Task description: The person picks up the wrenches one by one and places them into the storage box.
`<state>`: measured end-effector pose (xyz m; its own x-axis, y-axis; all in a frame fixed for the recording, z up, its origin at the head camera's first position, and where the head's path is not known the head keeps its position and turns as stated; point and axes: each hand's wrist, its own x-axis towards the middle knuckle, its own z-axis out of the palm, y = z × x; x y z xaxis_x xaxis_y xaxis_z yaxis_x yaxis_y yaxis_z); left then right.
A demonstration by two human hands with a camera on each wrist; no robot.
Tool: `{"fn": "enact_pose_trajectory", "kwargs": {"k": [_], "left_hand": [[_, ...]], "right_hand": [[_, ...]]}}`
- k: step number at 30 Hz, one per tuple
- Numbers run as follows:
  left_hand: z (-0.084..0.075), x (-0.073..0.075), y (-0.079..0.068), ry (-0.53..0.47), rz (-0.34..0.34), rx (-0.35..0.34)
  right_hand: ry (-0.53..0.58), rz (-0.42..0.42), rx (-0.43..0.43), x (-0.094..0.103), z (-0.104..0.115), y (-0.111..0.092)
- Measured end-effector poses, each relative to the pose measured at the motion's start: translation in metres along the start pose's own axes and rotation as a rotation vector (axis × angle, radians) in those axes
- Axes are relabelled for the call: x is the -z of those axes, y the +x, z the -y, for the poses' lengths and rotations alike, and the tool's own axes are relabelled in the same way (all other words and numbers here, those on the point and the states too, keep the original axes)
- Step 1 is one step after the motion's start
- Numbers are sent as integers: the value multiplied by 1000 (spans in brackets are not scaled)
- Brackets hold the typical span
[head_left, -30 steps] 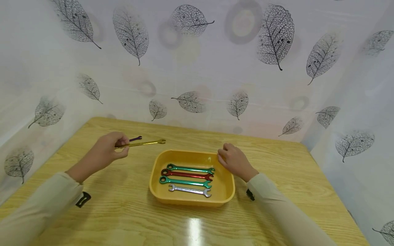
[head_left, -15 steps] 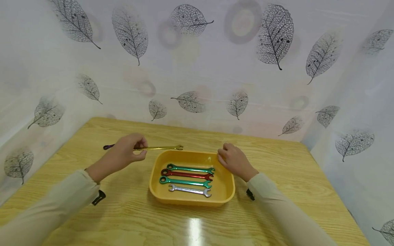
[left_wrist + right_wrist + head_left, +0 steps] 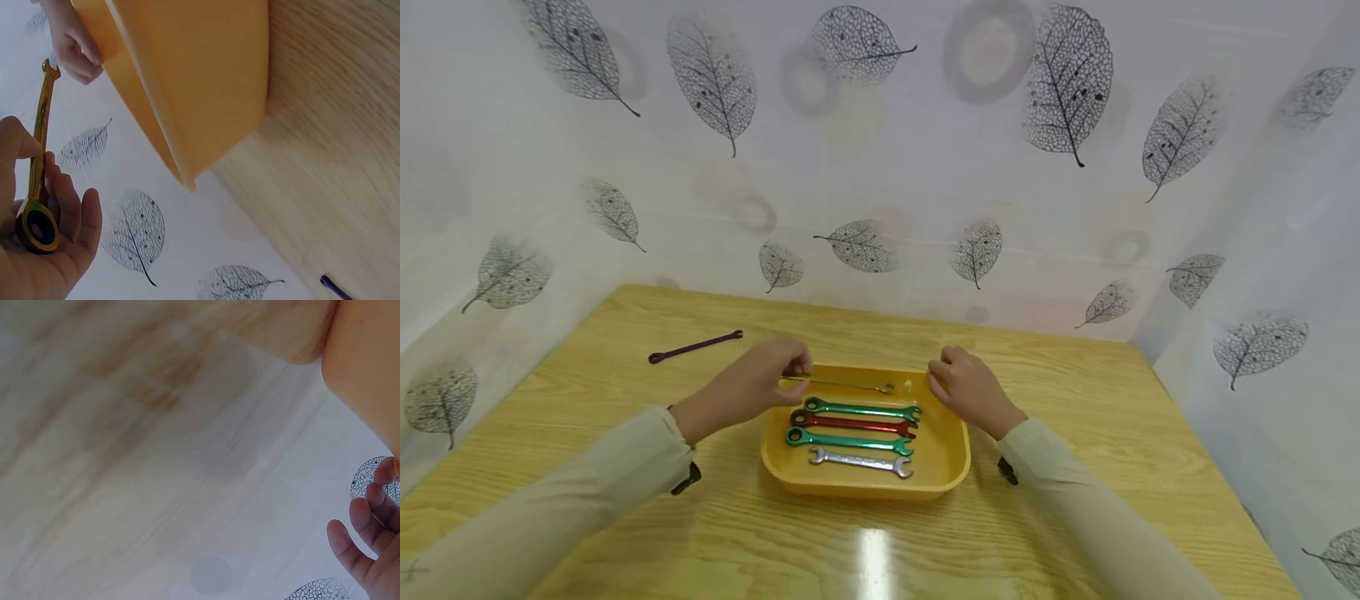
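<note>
In the head view my left hand pinches a gold combination wrench above the back left part of a yellow plastic tray. The left wrist view shows that wrench's ring end near the palm, with the thumb pressing on its shaft. At the tray's back right corner my right hand grips the rim with curled fingers. Inside the tray lie a green wrench, a red wrench, another green wrench and a silver open-end wrench, roughly parallel.
A purple wrench lies on the wood-grain table, left of the tray and behind my left arm. A pale curtain printed with leaves hangs around the table's back and sides.
My left hand has carried the gold wrench rightward from beside the purple wrench to above the tray, uncovering the purple wrench. The right hand has stayed at the tray's corner.
</note>
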<state>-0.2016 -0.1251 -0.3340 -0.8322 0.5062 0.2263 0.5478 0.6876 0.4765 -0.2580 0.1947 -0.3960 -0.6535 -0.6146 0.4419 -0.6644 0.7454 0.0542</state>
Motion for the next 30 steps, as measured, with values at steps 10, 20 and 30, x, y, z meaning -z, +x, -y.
{"fn": "enact_pose_trajectory", "kwargs": {"k": [10,20,30], "left_hand": [[-16,-17,9,32,79,-56],[-31,-30,17,89,152,-118],[-53,-34,31,128,286,-161]], "right_hand": [[-9,-27,24,0,0,2],[-7,-4,10,1,0,1],[-13,-2,16,-1,-2,0]]}}
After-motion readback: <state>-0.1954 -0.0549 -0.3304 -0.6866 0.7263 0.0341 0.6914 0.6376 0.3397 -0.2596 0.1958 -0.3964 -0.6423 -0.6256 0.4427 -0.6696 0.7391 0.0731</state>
